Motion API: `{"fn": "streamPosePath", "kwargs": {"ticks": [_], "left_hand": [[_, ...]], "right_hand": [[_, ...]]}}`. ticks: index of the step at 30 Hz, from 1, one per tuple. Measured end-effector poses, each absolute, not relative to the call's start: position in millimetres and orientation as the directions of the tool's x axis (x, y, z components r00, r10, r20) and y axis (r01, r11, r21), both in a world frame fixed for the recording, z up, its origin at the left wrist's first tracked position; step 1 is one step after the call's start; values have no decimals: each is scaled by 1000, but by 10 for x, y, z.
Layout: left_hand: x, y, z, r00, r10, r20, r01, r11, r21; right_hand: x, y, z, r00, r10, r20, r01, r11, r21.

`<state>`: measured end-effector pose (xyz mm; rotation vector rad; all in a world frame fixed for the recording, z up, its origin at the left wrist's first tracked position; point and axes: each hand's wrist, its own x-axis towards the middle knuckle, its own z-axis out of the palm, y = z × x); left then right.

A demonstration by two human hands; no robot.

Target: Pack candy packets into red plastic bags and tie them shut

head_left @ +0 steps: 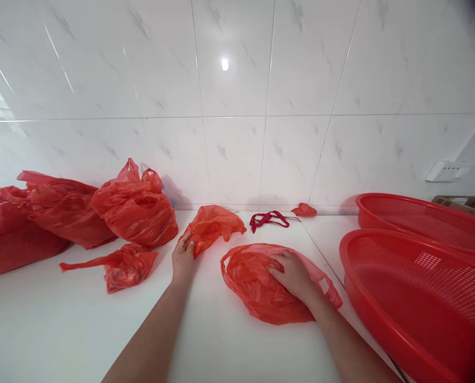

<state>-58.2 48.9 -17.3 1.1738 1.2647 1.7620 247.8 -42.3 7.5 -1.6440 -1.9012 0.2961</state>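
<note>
My left hand (184,258) pinches the near left edge of a thin red plastic bag (215,226), which lies crumpled on the white surface close to the wall. Right of it, a larger red plastic bag (257,295) lies spread with its mouth facing up and its handle loops out to the sides. My right hand (291,274) reaches over this bag's mouth, fingers curled on the bunched red plastic inside. What lies beneath that plastic is hidden.
Several filled red bags (137,207) line the left side, with a small knotted red bag (129,268) before them. A dark red strap (269,218) and a small red bundle (305,210) lie by the tiled wall. Red perforated baskets (421,242) stand at right, below a wall socket (447,171).
</note>
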Motion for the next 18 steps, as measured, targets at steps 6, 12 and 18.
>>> {"fn": "streamPosePath", "kwargs": {"ticks": [6, 12, 18], "left_hand": [[-565, 468, -152, -389, 890, 238, -96, -296, 950], [-560, 472, -163, -390, 891, 234, -120, -301, 946], [-570, 487, -190, -391, 886, 248, -109, -312, 944]], "right_hand": [[2483, -453, 93, -48, 958, 281, 806, 204, -555], [2466, -451, 114, -39, 961, 275, 805, 193, -561], [2453, -475, 145, -26, 966, 257, 791, 177, -586]]}}
